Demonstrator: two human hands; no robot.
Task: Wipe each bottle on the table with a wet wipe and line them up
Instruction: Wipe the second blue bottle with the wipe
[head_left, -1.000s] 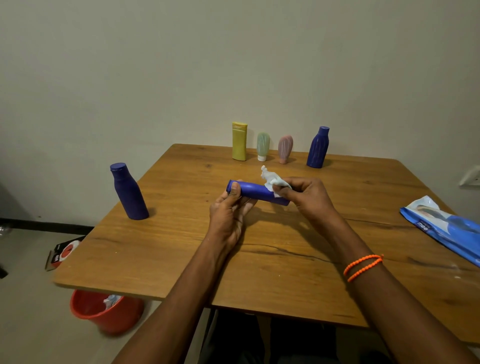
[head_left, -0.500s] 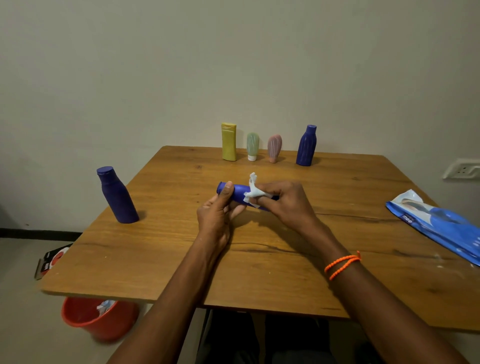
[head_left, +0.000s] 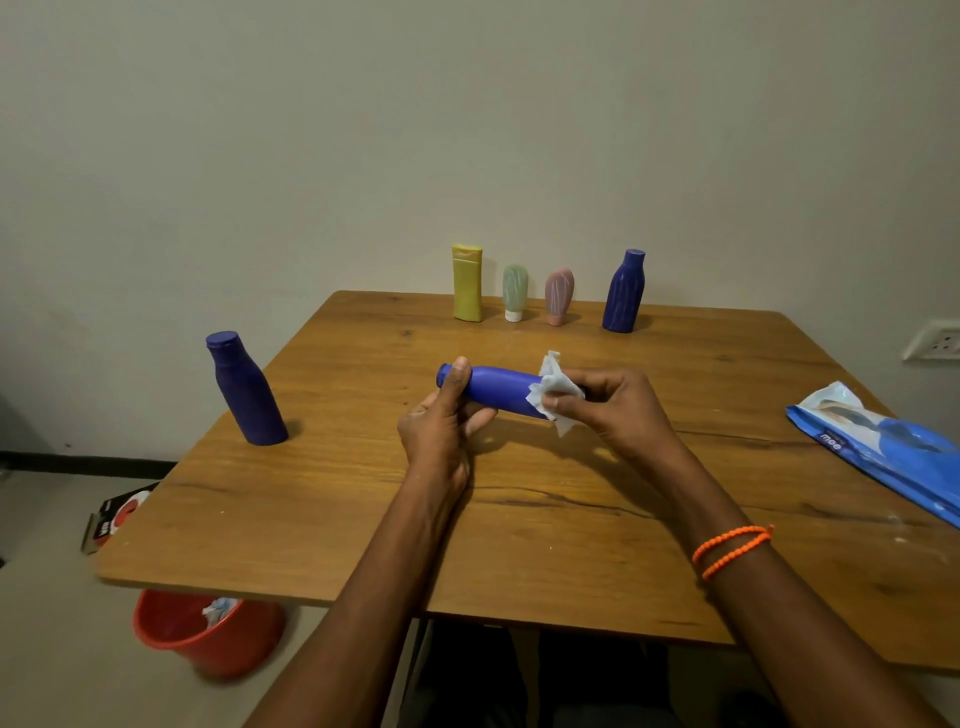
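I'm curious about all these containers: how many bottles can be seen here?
6. Four stand along the table's far edge: yellow bottle, green bottle, pink bottle, ribbed blue bottle. One blue bottle stands left; one held bottle.

Blue bottle (head_left: 501, 389) held sideways above the desk (head_left: 519, 519), cap end pointing left. Left hand (head_left: 441, 431) grips the cap end, thumb laid over the top. Right hand (head_left: 618, 410) presses a crumpled white wet wipe (head_left: 555, 388) around the bottle's other end.

Far edge of desk, left to right in a row: yellow bottle (head_left: 467, 283), green tube (head_left: 515, 292), pink tube (head_left: 559, 296), ribbed blue bottle (head_left: 624, 291), all upright. Another dark blue bottle (head_left: 246, 389) stands alone near the left edge.

Blue wipe packet (head_left: 883, 447) lies at the right edge. Orange band (head_left: 732, 550) on right wrist. Red bucket (head_left: 208, 631) on the floor under the near left corner, crumpled white material inside.
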